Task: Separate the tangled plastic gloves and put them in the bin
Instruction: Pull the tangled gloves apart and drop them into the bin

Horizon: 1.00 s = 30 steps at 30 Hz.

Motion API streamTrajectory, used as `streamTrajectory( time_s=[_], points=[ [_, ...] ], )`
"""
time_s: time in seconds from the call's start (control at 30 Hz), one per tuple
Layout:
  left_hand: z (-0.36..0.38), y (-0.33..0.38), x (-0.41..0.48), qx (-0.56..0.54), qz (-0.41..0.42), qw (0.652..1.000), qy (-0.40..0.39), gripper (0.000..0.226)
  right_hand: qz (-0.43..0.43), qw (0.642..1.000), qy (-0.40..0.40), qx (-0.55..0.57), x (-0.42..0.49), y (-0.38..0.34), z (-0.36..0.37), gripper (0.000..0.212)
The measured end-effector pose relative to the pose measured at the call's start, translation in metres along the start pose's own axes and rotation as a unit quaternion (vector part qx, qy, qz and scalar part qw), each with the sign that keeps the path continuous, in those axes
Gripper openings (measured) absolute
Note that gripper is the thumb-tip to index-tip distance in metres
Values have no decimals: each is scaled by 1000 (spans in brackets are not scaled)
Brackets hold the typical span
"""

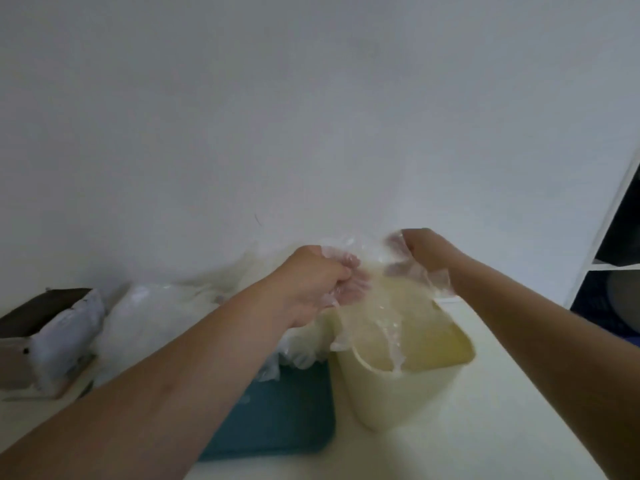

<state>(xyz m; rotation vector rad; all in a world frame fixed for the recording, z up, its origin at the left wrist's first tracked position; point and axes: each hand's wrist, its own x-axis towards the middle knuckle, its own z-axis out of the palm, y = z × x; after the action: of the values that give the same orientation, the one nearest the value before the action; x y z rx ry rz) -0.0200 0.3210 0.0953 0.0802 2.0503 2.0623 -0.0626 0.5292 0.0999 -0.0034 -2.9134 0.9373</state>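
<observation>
The left hand (320,284) and right hand (427,252) are pinching one clear plastic glove (375,306) with curled fingers; it is hanging into the cream bin (398,400). Tangled gloves (166,306) are lying on the teal tray (284,417).

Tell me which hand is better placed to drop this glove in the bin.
Right. The right hand holds the glove over the bin opening; the left hand sits at the bin's edge, nearer the pile.
</observation>
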Motion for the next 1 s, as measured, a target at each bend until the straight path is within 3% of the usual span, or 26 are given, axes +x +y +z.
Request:
streamTrajectory(
  time_s=[0.03,0.1,0.17,0.27,0.37,0.47,0.67,0.83,0.9,1.0],
  points=[
    [8,-2,9,14,-4,1000,5,28,-38,997,50,-51,0,8,-13,38],
    [24,-7,25,13,-24,1000,16,32,-46,984,167,-35,-11,17,-31,33],
    [36,-11,37,15,-43,998,36,23,-57,979,196,14,-33,13,-37,28],
    [44,-20,48,34,-57,997,36,26,-46,997,36,41,-59,-10,-23,30],
    [32,-20,47,26,-14,994,106,53,-11,988,-140,-68,-74,-25,11,56],
    [3,-13,38,0,55,982,182,54,-15,962,-198,-189,-65,-25,46,65],
    [-49,-34,8,16,65,982,177,30,-23,885,-323,-334,-42,-21,88,53],
    [-85,-54,-32,81,111,970,199,27,-26,915,-268,-300,-45,-39,55,63],
    [-99,-65,-49,124,140,956,226,26,-57,921,-203,-328,-49,-50,45,56],
    [-120,-83,-69,172,170,934,265,23,-130,954,-100,-252,-62,-78,52,50]
  ],
)
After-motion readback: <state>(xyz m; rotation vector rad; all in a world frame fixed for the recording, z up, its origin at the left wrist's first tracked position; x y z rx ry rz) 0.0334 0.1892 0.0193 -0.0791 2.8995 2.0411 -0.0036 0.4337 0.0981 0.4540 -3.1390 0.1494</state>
